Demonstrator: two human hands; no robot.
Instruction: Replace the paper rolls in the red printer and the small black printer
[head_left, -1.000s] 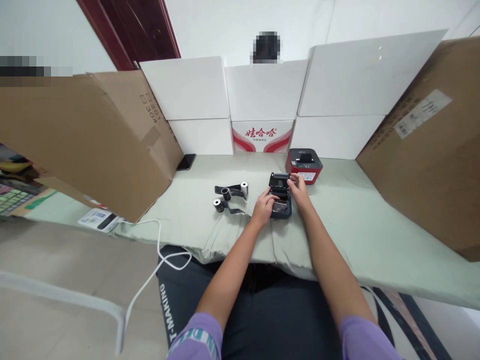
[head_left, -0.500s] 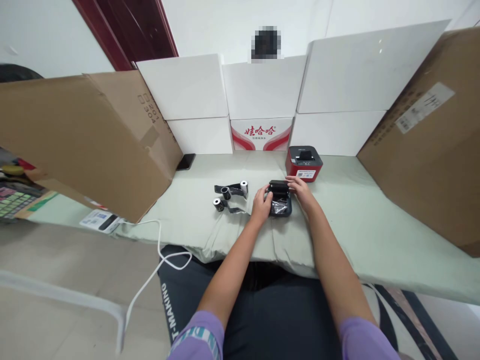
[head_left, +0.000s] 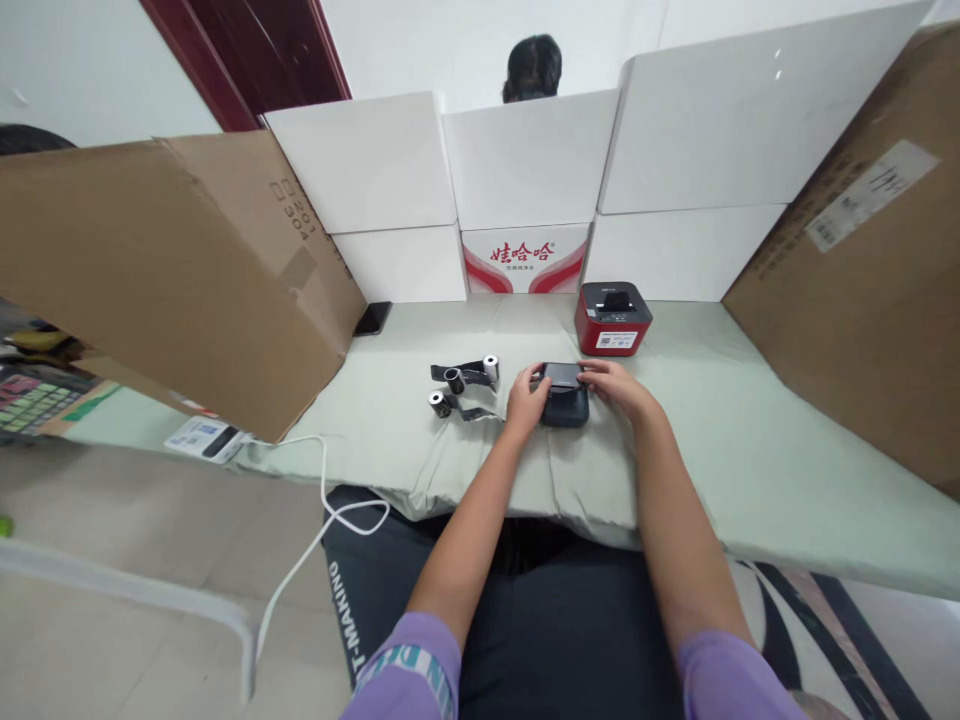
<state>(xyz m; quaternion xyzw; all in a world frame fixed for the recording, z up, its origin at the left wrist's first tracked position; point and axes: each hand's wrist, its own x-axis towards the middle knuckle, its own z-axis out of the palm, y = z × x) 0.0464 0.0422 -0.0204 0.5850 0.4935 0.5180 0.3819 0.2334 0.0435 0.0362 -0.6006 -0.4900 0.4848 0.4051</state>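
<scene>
A small dark portable printer [head_left: 566, 408] sits on the cloth-covered table, its hinged lid [head_left: 562, 377] swung down over the body; a dark slot shows between them, and I cannot tell if it is fully latched. My left hand [head_left: 527, 400] grips the left side, thumb on the lid's edge. On the other side my right hand [head_left: 615, 384] holds the lid's right edge with its fingertips. To the left lie two white-ended rolls [head_left: 490, 366] and a black hollow roll [head_left: 454, 380], with strips of black film [head_left: 480, 413] trailing from them.
A red and black receipt printer [head_left: 613, 325] stands behind my right hand. White boxes [head_left: 525, 165] wall the back, with cardboard boxes [head_left: 187, 270] [head_left: 862, 290] at both sides. A phone [head_left: 373, 319] lies by the left box. A white cable [head_left: 324, 480] hangs over the front edge.
The printer's lid has come down toward me, covering the roller and clear plastic that showed inside. Both hands stay at its sides. The view has shifted slightly.
</scene>
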